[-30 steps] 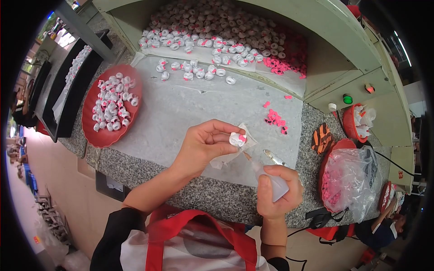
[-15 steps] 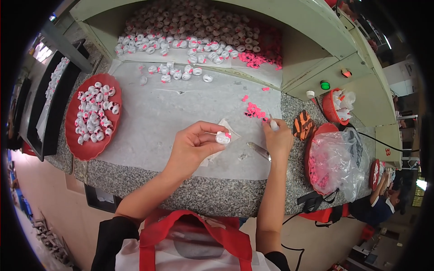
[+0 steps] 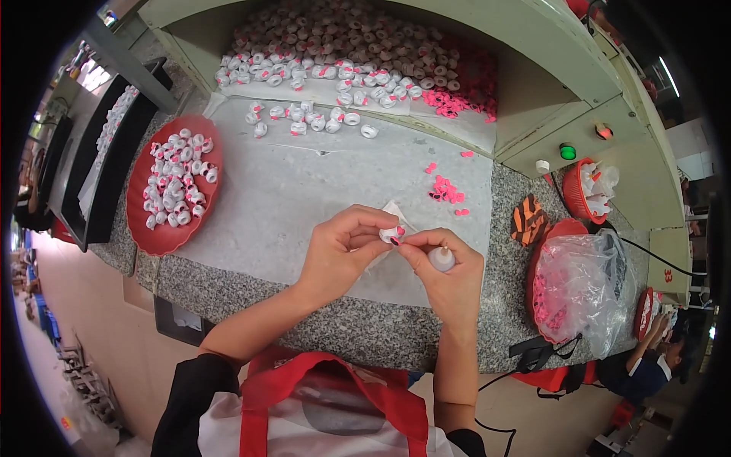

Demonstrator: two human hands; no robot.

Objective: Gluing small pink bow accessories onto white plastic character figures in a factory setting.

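Note:
My left hand [image 3: 340, 255] pinches a small white figurine head [image 3: 389, 234] with pink on it, above the paper at the middle of the bench. From the right, my right hand [image 3: 449, 278] meets it, thumb and forefinger closed on a small pink bow piece [image 3: 397, 241] with a dark side, touching the head. The same hand keeps a small white squeeze bottle [image 3: 442, 259] tucked in its curled fingers. A folded white cloth [image 3: 394, 209] lies partly hidden under my hands. Beyond them, several loose pink bow pieces [image 3: 444, 189] lie on the paper sheet [image 3: 289, 190].
On the left stands a red scalloped plate [image 3: 139, 215] of white heads, next to a black tray [image 3: 80, 217]. Many heads [image 3: 343, 49] heap inside the pale green booth [image 3: 533, 46]. At right are a striped cloth [image 3: 528, 221], a plastic-covered red dish [image 3: 534, 251] and a red basket [image 3: 572, 194].
My right hand has come from the pink pile to the head in my left hand, bringing a pink bow piece. The squeeze bottle moved with it. The view has shifted slightly.

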